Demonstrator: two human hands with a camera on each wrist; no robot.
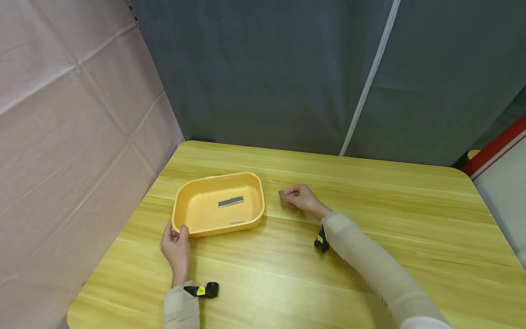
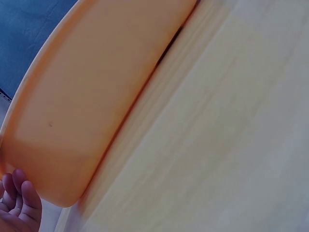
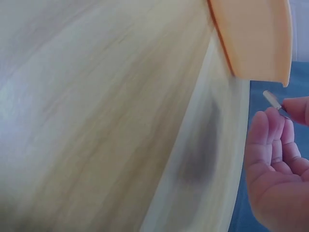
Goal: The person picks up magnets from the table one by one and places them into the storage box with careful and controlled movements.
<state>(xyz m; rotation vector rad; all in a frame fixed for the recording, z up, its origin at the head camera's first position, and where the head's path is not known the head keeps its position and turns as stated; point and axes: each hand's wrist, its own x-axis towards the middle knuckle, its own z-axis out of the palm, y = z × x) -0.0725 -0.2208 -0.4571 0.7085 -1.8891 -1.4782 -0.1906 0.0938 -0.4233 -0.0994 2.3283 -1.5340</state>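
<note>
A yellow plastic basin (image 1: pixel 196 208) with rounded corners stands on the table's left part. My left hand (image 1: pixel 176 250) grips its near left corner, thumb at the rim; in the left wrist view, the fingers (image 2: pixel 31 200) lie by the basin's outer wall. To the right of the basin, my right hand (image 1: pixel 303 199) pinches a small flat grey piece (image 1: pixel 281 195) between thumb and fingertips, above the table. Edge-on in the right wrist view, that piece (image 3: pixel 272 99) looks thin and shiny. Inside the basin lie silvery flat strips (image 1: pixel 231 202), and another (image 1: pixel 237 223) is partly hidden by the near wall.
The wood-grain table (image 1: pixel 370 219) extends far to the right. A dark grey curtain (image 1: pixel 263 77) hangs behind it and a pale cloth (image 1: pixel 74 151) covers the left side. At the right edge stands a red-and-white object (image 1: pixel 499 146).
</note>
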